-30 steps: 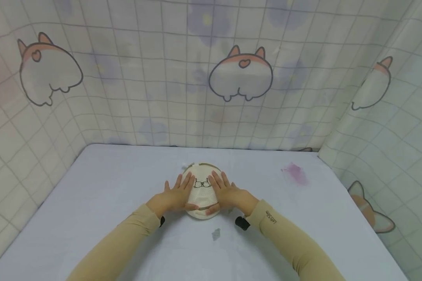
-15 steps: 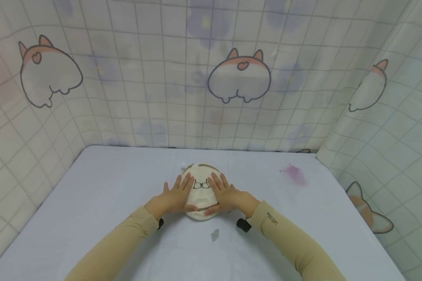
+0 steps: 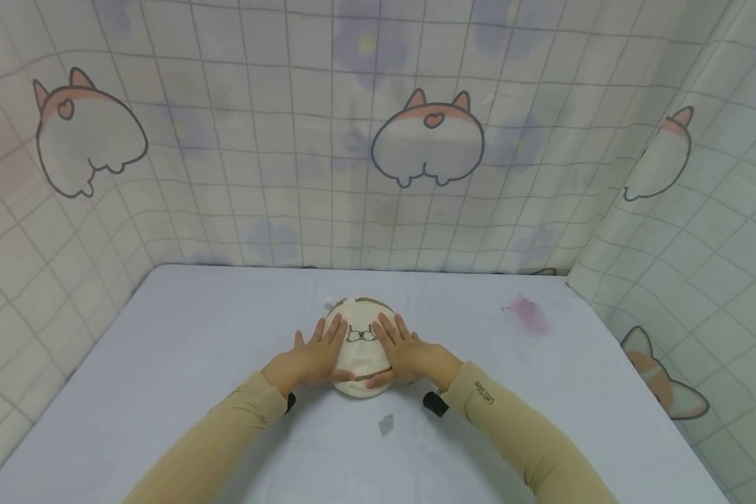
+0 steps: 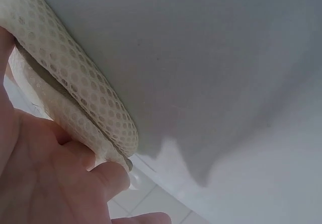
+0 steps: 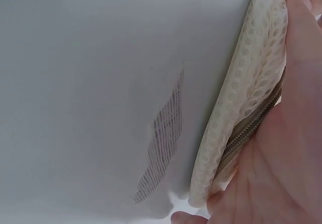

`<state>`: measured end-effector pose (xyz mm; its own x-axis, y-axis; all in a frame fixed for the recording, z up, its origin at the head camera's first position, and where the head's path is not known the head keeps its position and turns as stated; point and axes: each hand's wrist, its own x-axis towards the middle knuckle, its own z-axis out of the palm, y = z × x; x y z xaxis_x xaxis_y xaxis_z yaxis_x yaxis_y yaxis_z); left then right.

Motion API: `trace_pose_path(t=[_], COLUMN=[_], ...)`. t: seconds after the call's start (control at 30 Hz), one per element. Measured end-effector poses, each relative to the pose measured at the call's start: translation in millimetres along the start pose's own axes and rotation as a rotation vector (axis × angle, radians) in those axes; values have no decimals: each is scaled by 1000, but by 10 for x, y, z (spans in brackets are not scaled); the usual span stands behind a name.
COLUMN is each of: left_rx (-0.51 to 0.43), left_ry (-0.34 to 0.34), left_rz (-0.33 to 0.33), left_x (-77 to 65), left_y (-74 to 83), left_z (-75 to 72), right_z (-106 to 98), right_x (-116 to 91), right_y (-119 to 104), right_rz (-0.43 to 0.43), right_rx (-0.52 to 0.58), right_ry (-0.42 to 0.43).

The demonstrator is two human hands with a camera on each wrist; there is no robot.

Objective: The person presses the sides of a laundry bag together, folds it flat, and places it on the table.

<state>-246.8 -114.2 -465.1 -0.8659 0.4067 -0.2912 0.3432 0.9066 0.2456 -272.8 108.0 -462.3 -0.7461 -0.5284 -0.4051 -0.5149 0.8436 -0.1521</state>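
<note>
A round cream mesh laundry bag (image 3: 360, 358) with a brown zipper and a small dark line print like eyeglasses lies at mid-table. On its left side rests my left hand (image 3: 313, 360), fingers straight and pointing away, thumb along the near edge. My right hand (image 3: 409, 357) mirrors it on the right side, the two thumbs pointing toward each other. The left wrist view shows the bag's thick mesh side (image 4: 85, 88) against the palm and fingers. In the right wrist view, the zipper (image 5: 249, 133) runs between the mesh layers beside my palm.
A white cloth (image 3: 164, 392) covers the table. It bears a pink stain (image 3: 528, 313) at the right and a grey hatched mark (image 3: 386, 424) before the bag. A tiled-pattern curtain (image 3: 277, 140) with cartoon animals encloses the back and sides.
Both hands keep their place on the laundry bag. The whole head view has shifted very slightly downward; nothing else visibly differs.
</note>
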Motion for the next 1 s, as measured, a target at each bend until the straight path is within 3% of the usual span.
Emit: trace_pose_path(t=[0.23, 0.57, 1.0], left_rx=[-17, -33, -66], left_ry=[-34, -30, 7], left_rz=[-4, 0, 29], left_x=[-64, -63, -148], left_y=[91, 65, 89], left_z=[-129, -108, -177], right_z=[-18, -113, -107], right_x=[-26, -139, -203], right_y=[10, -49, -52], right_rz=[6, -18, -67], right_rx=[17, 17, -5], right_ry=[-5, -3, 108])
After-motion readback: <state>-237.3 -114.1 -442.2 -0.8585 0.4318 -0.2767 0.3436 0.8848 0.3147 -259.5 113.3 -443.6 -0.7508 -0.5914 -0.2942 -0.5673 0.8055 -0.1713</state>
